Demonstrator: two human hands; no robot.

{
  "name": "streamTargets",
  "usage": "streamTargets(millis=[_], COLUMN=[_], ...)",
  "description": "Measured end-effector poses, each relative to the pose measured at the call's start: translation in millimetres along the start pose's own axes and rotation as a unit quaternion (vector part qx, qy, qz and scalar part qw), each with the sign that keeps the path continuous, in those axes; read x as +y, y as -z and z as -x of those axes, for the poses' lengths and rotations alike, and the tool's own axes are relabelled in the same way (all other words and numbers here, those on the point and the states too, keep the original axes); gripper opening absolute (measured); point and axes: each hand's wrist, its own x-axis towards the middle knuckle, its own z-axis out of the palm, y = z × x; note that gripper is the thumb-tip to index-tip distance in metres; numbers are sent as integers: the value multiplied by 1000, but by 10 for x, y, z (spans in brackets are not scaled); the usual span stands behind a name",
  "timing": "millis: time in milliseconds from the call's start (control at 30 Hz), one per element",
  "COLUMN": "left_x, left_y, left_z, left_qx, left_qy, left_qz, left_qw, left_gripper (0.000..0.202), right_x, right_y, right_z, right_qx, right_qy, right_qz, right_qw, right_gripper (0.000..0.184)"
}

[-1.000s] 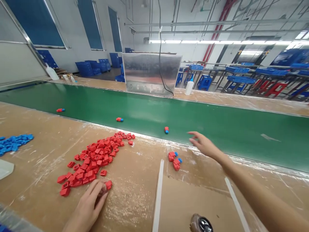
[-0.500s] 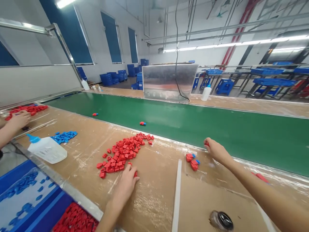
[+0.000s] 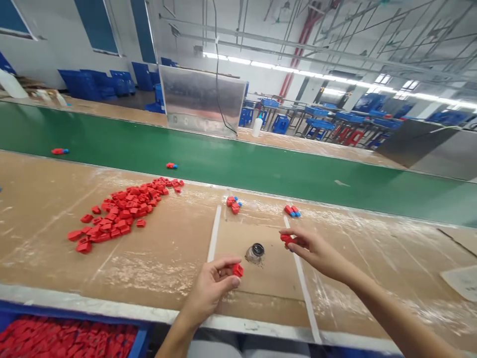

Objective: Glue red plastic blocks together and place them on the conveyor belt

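A squat red plastic block sits at the fingertips of the left hand, pinched between thumb and fingers on the side toward the view's centre; its long axis is hard to tell. A second red plastic block lies just left of the right hand, gripped by its closed thumb and forefinger, long axis roughly across the view. Between the hands stands a small glass jar on the tan cardboard bench top, nearer the left hand's block. Farther left spreads a loose heap of red plastic blocks, below a green conveyor belt.
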Motion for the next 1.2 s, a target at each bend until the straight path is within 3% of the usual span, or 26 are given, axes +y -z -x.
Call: streamTargets(millis=[100, 200, 567, 1200], left_x=[-179, -249, -258, -156], left_y=[-153, -180, -220, -265], left_z=[-56, -70, 70, 78], left_qx=[11, 27, -16, -35], left_qy=[15, 15, 22, 31], left_qz=[35, 31, -22, -65], left_qw=[999, 999, 999, 997], left_gripper=[35, 31, 23, 18], right_x=[-24, -62, -253, -298], right_y=[-74, -166, -518, -577], right_z=[114, 148, 169, 148], right_qx=[22, 39, 114, 103], right_qy=[25, 51, 134, 141], right_qz=[37, 71, 185, 196], right_qw=[999, 995, 967, 965], right_gripper=[32, 33, 19, 16])
